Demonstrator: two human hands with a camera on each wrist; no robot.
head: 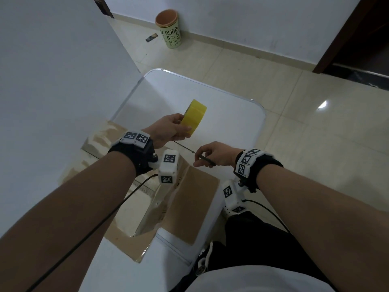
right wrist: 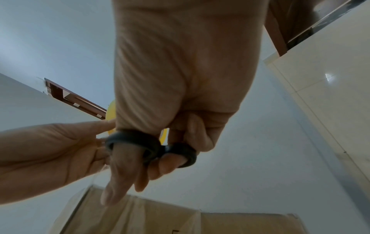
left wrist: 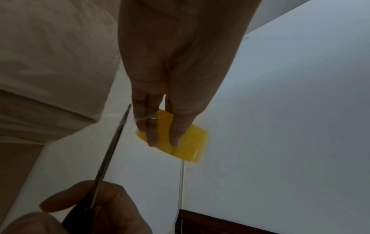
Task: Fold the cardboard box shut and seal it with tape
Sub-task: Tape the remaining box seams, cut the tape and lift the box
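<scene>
Left hand (head: pixel 168 129) fingers grasping tape roll (head: pixel 194 117), right hand (head: pixel 212 153) fingers grasping scissors (left wrist: pixel 112 152), cup (head: pixel 169 28) reading "BUBBL", "8"

My white table (head: pixel 210 106) with rounded corners stands on a beige tiled floor (head: pixel 284 98). On the table's near part sits the cardboard box (head: pixel 189 207), flaps spread; I can't tell how far it's folded. Out on the floor by the wall, a pale green lettered bin (head: pixel 171 30), a small dark scrap (head: pixel 151 37) beside it.
</scene>
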